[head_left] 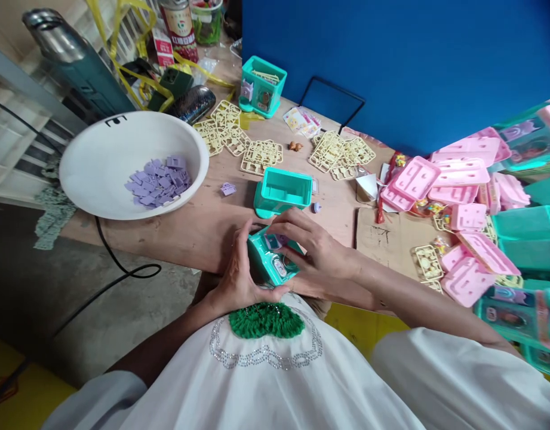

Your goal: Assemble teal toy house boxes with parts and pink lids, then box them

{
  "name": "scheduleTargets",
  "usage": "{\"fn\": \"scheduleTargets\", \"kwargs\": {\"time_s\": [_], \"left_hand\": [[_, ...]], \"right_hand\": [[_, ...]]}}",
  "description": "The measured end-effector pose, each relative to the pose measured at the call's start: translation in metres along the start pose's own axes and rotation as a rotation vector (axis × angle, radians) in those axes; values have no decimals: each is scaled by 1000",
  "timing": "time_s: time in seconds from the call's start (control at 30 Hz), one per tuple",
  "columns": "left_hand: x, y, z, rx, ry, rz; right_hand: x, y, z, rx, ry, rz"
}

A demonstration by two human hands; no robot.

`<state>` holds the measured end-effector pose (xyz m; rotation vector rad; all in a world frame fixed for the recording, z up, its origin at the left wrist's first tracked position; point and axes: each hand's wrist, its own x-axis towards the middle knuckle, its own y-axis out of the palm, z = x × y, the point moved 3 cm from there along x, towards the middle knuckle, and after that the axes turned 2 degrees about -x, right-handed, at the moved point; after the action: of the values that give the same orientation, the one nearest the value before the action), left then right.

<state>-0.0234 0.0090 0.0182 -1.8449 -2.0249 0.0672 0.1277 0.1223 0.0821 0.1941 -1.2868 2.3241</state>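
Observation:
Both my hands hold one small teal toy box (pixel 272 257) close to my chest, at the near edge of the wooden table (pixel 198 227). My left hand (pixel 239 272) wraps its left side with fingers curled round it. From the right, my right hand (pixel 313 251) covers its top and side, fingertips pressed on the upper edge. The box shows a lilac piece and a small oval window on its face. Just beyond my hands stands an open teal box shell (pixel 283 191), and a loose lilac piece (pixel 228 189) lies to its left.
A white bowl (pixel 100 161) of lilac pieces (pixel 158 181) sits at the left. Cream plastic part frames (pixel 261 155) lie across the middle, another teal box (pixel 261 86) behind them. Pink trays (pixel 458 179) and teal boxes (pixel 525 233) pile at the right. A black cable (pixel 117 263) hangs off the table edge.

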Motion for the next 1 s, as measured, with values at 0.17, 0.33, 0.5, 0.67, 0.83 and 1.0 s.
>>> {"fn": "scheduleTargets", "kwargs": {"time_s": [0.17, 0.33, 0.5, 0.67, 0.83, 1.0], "left_hand": [[2, 3, 2, -49, 12, -8], [-1, 4, 8, -68, 9, -16], [-2, 4, 12, -63, -8, 3], [0, 3, 10, -57, -21, -4], [-2, 5, 14, -14, -23, -19], [-4, 5, 16, -8, -24, -10]], "right_hand": [[4, -5, -7, 58, -58, 92], [7, -6, -11, 84, -135, 127], [9, -8, -11, 99, -146, 122], [11, -11, -10, 110, -77, 162], [11, -8, -9, 112, -154, 154], [13, -6, -12, 115, -178, 182]]}}
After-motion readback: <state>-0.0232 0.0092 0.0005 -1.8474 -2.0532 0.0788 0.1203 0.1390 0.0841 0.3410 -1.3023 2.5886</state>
